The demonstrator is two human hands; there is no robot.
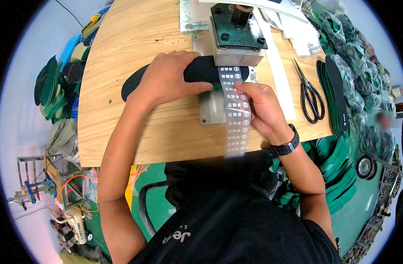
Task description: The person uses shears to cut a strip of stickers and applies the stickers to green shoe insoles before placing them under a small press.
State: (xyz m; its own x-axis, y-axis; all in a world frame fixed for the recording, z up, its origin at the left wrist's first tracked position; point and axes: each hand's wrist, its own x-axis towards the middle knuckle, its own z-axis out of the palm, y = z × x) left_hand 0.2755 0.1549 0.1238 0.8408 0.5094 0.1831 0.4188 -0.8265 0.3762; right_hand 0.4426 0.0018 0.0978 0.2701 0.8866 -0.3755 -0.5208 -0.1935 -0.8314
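Note:
A black insole lies across the metal plate of a press, its right end under or just in front of the press head. My left hand is closed over the insole's middle, thumb along its near edge and fingers over the far edge. A clear strip of printed transfer labels runs from the insole's right end down past the table's front edge. Pinching that strip at its right side, my right hand wears a black watch on its wrist.
Black scissors lie on the wooden table to the right, beside a stack of dark insoles. White sheets sit behind them. Green insole piles and bagged bundles are on the floor at right; more insoles hang left.

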